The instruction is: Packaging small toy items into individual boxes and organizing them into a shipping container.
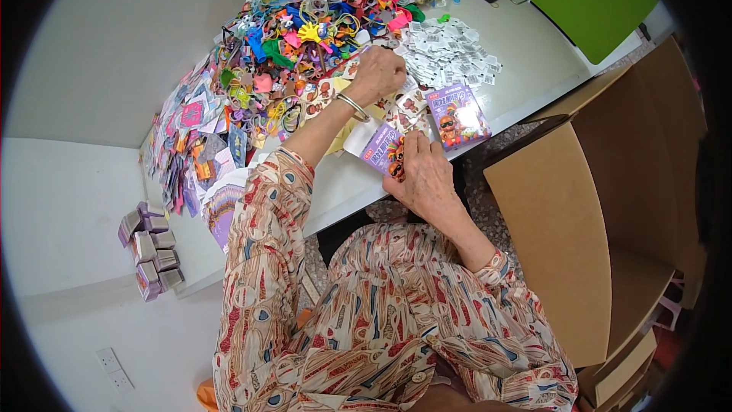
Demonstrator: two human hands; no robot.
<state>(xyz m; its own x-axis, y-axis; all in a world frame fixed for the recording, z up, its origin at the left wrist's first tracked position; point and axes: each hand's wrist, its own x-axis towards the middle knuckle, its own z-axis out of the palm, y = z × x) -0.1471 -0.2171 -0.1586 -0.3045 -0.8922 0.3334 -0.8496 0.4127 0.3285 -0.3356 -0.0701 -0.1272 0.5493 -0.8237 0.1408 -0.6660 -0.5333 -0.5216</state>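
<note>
Right hand [427, 183] holding a purple box [377, 147], flap open, at the near edge of the white table [534, 53]; left hand [379, 72] farther away, beside white packets [455, 53], its grasp unclear. Right, a second box [465, 118]; far left, heaped colourful toys [309, 33].

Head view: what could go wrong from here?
The open box in the right hand might spill any contents through its raised flap.
The other box, near the table edge, could get knocked off.
The left hand's bracelet might snag the toy pile.
</note>
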